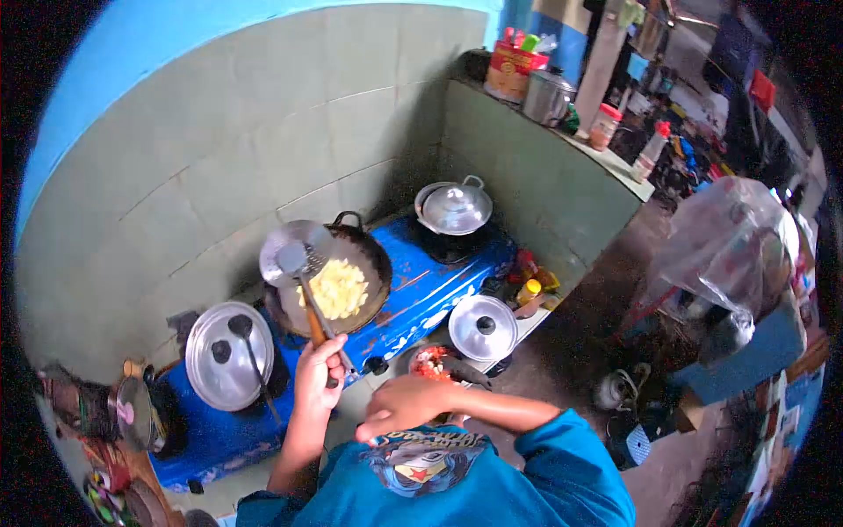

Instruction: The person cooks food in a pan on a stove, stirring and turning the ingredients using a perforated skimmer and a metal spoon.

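Note:
My left hand is closed round the handles of a skimmer and a spatula with a brown wooden grip. Their heads overlap above the left side of a dark wok. Pale yellow chopped pieces lie in the wok, which sits on a blue stove. My right hand is in front of my shirt, right of the left hand, its fingers loosely bent and partly hidden. Nothing shows in it. Just beyond it is a bowl of red and white chopped food, partly covered by a dark object.
Left of the wok, a ladle rests on a lidded pot. A smaller lidded pot stands at the stove's far right. Another lid is near the front edge. Jars and a tin line the ledge.

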`<state>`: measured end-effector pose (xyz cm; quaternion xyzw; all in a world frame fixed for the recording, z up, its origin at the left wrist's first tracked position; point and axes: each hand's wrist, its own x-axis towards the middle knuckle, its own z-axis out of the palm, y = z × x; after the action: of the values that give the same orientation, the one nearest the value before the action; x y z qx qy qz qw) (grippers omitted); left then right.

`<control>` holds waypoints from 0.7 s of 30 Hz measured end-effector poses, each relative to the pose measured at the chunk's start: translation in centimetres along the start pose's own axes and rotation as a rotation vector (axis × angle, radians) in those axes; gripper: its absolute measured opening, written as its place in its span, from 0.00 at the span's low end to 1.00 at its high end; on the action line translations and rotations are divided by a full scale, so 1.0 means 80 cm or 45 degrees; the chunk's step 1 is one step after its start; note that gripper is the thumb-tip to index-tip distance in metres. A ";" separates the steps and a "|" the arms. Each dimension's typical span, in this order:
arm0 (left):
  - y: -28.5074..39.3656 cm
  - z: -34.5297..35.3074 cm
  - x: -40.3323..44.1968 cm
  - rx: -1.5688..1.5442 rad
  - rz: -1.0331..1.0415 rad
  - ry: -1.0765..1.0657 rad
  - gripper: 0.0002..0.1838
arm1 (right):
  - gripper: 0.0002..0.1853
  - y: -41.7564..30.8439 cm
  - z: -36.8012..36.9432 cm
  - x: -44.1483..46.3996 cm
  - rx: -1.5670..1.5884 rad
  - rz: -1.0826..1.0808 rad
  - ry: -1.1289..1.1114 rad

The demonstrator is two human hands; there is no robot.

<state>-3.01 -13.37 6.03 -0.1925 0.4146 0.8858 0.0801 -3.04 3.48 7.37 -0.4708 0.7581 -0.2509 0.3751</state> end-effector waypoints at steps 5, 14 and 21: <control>-0.035 0.009 0.014 -0.050 0.076 0.101 0.10 | 0.41 0.025 0.095 0.107 1.481 -0.542 -0.222; -0.065 -0.022 -0.016 0.142 0.009 0.162 0.08 | 0.32 0.009 0.113 0.091 1.932 -0.615 -0.188; -0.076 -0.035 -0.005 0.218 0.068 0.091 0.10 | 0.30 0.022 0.118 0.091 1.936 -0.478 -0.025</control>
<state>-0.05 -11.60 0.32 -0.2053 0.4962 0.8416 0.0575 1.62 -2.55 -1.92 -0.2072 0.2827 -0.7562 0.5525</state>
